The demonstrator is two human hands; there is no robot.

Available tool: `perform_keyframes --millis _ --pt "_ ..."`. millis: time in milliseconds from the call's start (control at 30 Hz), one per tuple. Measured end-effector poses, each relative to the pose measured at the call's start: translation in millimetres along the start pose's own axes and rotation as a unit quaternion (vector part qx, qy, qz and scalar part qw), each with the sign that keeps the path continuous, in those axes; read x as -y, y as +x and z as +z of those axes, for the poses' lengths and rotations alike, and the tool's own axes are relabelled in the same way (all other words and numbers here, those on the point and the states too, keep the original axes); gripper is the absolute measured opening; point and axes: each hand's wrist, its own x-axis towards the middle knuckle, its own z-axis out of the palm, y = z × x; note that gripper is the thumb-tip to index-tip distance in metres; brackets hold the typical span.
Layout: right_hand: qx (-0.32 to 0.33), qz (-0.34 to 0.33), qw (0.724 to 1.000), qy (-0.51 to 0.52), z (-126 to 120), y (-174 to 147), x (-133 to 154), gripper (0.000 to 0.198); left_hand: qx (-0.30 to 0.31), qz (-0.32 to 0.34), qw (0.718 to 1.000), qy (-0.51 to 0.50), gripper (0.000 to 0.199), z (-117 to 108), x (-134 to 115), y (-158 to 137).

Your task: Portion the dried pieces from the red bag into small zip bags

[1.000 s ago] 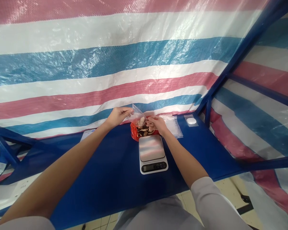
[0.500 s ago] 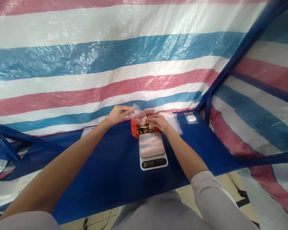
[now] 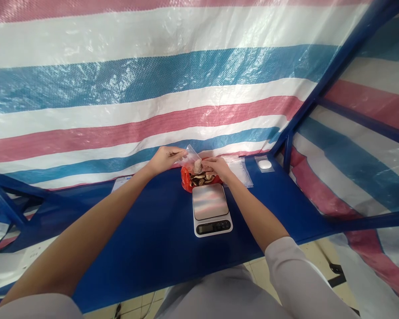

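Working at the far edge of a blue table (image 3: 146,235), head view: two bare hands over an open red bag (image 3: 186,178). Left hand (image 3: 165,159) reaches in from the left, thumb and fingers pinched on the upper left part of a small clear bag (image 3: 191,154), which tilts down to the right above the red bag. Pale piece (image 3: 198,166) seen at the clear bag's lower end; unclear whether inside it or behind the film. Right hand (image 3: 220,168) comes in from the right, fingers bent, tips at the lower right of the clear bag, just beside the pale piece; cannot tell whether they grip film, the piece or neither. Dark-edged slices (image 3: 202,179) heaped in the red bag, below both hands. White scale (image 3: 212,210) on the near side of the red bag, shiny plate reflecting stripes, dark display strip along its near end. Right of the right hand, flat clear bags (image 3: 238,172) lie on the table; farther right, a rounded white object (image 3: 264,165) on a clear packet. Left of the red bag, well apart, a pale flat item (image 3: 120,183), partly behind the left forearm. Striped sheeting (image 3: 136,128) hangs along the table's far side.
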Motion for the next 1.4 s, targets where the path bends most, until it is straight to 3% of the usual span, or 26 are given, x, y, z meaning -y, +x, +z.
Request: perform_keyframes --millis 233,467,767,1000,1167,1400 --pt "-0.020 0.015 1.000 -0.002 0 3 5 0.024 0.009 0.027 1.000 0.008 0.058 -3 -2 2" --pt "-0.006 0.011 0.999 -0.038 0 5 3 0.014 0.020 0.025 0.999 0.009 0.058 -2 0 3" --pt "-0.030 -0.052 0.992 -0.113 -1 11 1 0.013 -0.029 0.015 0.999 0.013 0.062 0 3 9" --pt "-0.007 -0.062 0.996 -0.065 1 2 4 0.008 -0.038 0.010 0.999 0.000 0.063 5 -5 7" --pt "-0.011 -0.048 0.999 0.015 -5 4 -3 0.009 -0.033 -0.024 0.999 0.004 0.063 3 7 -6" --pt "-0.013 -0.038 0.998 0.047 -8 6 -12 0.010 -0.020 -0.027 0.993 0.109 0.037 -8 20 -10"
